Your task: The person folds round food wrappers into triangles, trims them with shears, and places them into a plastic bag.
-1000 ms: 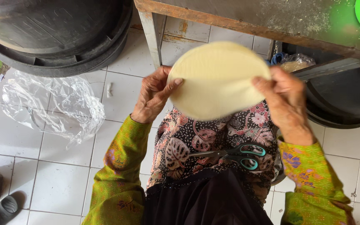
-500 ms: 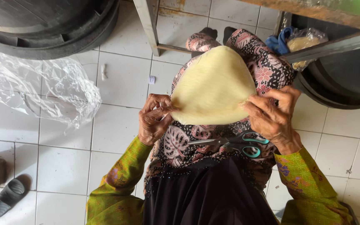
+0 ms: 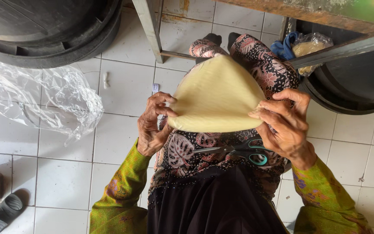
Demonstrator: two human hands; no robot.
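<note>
The one pale dough sheet (image 3: 215, 96) has dropped lower, folded; left hand (image 3: 152, 125) and right hand (image 3: 284, 123) pinch its edges (scissors (image 3: 239, 151) partly hidden beneath)

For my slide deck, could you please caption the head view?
Both hands, left hand and right hand, hold a pale folded dough sheet above scissors resting on a patterned lap.

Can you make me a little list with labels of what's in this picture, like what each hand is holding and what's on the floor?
left hand: pinches the left edge of the dough sheet
right hand: pinches its right edge
dough sheet: pale yellow, thin, folded to a point at the top
lap: scissors with teal handles on patterned cloth
floor: white tiles, a clear plastic bag, a black sandal
</note>
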